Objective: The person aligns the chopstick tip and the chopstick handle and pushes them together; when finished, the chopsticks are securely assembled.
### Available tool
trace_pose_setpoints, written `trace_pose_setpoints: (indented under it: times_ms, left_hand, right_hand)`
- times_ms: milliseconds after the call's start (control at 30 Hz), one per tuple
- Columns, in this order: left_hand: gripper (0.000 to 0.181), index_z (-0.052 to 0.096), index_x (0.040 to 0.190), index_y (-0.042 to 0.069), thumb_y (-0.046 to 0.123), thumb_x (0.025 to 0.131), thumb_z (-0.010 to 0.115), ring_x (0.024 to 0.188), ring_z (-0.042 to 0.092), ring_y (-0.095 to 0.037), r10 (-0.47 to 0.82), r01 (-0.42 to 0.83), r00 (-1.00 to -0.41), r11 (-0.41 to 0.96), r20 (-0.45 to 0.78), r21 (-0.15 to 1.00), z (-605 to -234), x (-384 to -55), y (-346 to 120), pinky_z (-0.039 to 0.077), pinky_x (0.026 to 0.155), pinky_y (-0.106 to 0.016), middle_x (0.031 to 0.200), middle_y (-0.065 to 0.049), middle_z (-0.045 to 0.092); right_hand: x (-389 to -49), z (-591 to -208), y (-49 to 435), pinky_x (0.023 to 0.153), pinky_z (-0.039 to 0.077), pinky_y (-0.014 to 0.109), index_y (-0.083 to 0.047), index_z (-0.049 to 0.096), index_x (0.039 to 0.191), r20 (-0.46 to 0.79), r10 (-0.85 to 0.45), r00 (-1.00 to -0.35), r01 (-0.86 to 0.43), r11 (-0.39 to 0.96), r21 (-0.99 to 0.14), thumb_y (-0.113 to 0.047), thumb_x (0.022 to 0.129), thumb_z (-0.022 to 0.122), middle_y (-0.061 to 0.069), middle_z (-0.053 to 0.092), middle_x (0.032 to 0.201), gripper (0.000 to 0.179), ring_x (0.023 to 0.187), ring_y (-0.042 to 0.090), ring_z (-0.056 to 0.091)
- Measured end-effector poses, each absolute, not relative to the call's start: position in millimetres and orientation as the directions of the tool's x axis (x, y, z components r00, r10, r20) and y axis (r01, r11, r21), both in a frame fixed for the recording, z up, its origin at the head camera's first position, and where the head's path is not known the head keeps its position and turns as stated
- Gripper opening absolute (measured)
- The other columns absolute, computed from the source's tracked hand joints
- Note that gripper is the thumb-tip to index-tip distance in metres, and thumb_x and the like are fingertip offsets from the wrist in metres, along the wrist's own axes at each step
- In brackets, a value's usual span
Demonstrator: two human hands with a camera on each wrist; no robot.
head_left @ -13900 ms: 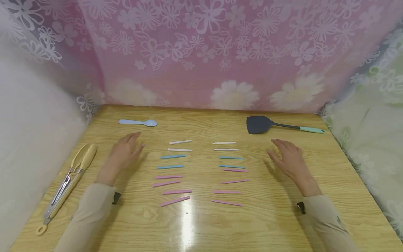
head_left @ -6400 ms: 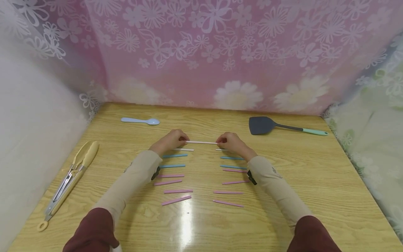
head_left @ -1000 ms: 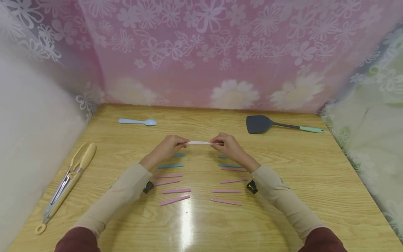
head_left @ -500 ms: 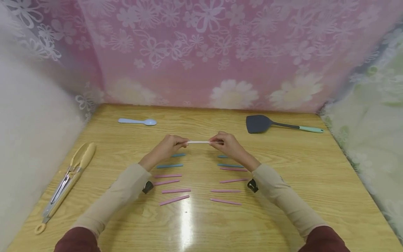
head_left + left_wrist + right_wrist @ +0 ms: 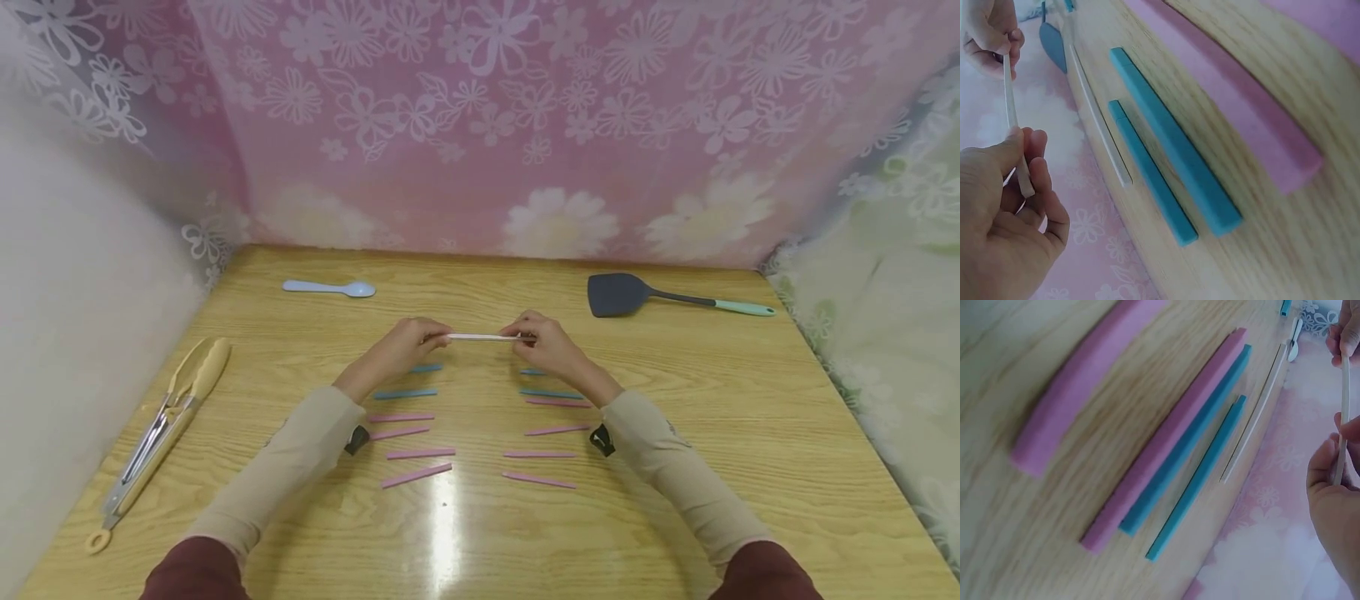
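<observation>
In the head view, my left hand [image 5: 396, 354] and right hand [image 5: 553, 347] pinch a long, thin white chopstick [image 5: 480, 337] near its two ends, level above the table. The left wrist view shows its end [image 5: 1025, 178] between left thumb and fingers. Another white chopstick [image 5: 1100, 119] lies on the table beneath, also seen as a white stick [image 5: 1254, 419] in the right wrist view. Nearer my body are two columns of short chopstick pieces: blue pieces [image 5: 406, 394] and pink pieces [image 5: 421, 454] at left, blue [image 5: 551, 393] and pink pieces [image 5: 539, 455] at right.
A pale blue spoon [image 5: 330, 287] lies at the back left of the wooden table [image 5: 480, 550]. At the back right is a dark spatula [image 5: 618, 295] with a mint handle. Cream-and-metal tongs [image 5: 165, 433] lie at the left edge. A pink floral cloth [image 5: 465, 167] hangs behind.
Earlier, both hands were open and short white pieces lay in both columns; those have left their places. Within the last half second the right fingers have slid slightly right, baring more of the white chopstick.
</observation>
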State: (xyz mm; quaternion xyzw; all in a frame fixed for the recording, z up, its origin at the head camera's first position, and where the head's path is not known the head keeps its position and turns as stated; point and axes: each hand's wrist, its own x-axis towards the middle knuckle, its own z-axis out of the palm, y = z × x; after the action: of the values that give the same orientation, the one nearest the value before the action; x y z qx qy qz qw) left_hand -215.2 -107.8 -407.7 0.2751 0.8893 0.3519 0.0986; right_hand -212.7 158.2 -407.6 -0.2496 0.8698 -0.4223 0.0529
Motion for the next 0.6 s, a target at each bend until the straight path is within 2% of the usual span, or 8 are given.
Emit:
trace_pose_setpoints:
  times_ms: [200, 300, 367, 600]
  left_hand:
    - [0.031, 0.057, 0.126, -0.004, 0.008, 0.098, 0.051, 0.088, 0.056, -0.021, 0.588, 0.487, -0.805, 0.586, 0.073, 0.648, -408.7, -215.8, -109.1, 0.051, 0.074, -0.028, 0.109, -0.013, 0.058]
    - [0.033, 0.054, 0.129, -0.005, 0.001, 0.097, 0.051, 0.096, 0.056, -0.024, 0.596, 0.503, -0.798, 0.582, 0.085, 0.639, -410.0, -216.5, -110.9, 0.052, 0.081, -0.030, 0.113, -0.016, 0.054]
    - [0.033, 0.054, 0.129, -0.005, -0.001, 0.097, 0.050, 0.099, 0.056, -0.027, 0.592, 0.499, -0.801, 0.578, 0.088, 0.646, -411.1, -217.1, -112.6, 0.052, 0.084, -0.033, 0.114, -0.017, 0.053]
    - [0.029, 0.057, 0.125, -0.002, 0.003, 0.097, 0.052, 0.108, 0.056, -0.030, 0.550, 0.441, -0.832, 0.581, 0.070, 0.684, -413.1, -219.5, -117.8, 0.051, 0.090, -0.039, 0.121, -0.017, 0.057]
  right_hand:
    - [-213.5, -410.2, 160.5, 0.065, 0.041, 0.031, 0.001, 0.069, 0.110, 0.132, -0.470, -0.873, -0.400, 0.534, -0.745, 0.000, 0.093, 0.050, 0.008, 0.052, 0.092, 0.025, 0.073, 0.019, 0.045]
    - [-215.0, -411.9, 162.3, 0.073, 0.050, 0.033, 0.000, 0.070, 0.108, 0.128, -0.457, -0.880, -0.392, 0.548, -0.739, -0.004, 0.093, 0.056, 0.008, 0.054, 0.092, 0.020, 0.079, 0.018, 0.052]
    - [-216.8, -413.9, 164.3, 0.074, 0.052, 0.034, -0.001, 0.071, 0.105, 0.132, -0.442, -0.887, -0.390, 0.568, -0.724, -0.008, 0.093, 0.061, 0.007, 0.056, 0.091, 0.017, 0.080, 0.018, 0.054]
    - [-222.1, -420.0, 171.6, 0.066, 0.047, 0.028, -0.004, 0.073, 0.098, 0.135, -0.416, -0.900, -0.384, 0.603, -0.699, -0.016, 0.089, 0.068, 0.004, 0.058, 0.085, 0.015, 0.073, 0.016, 0.052]
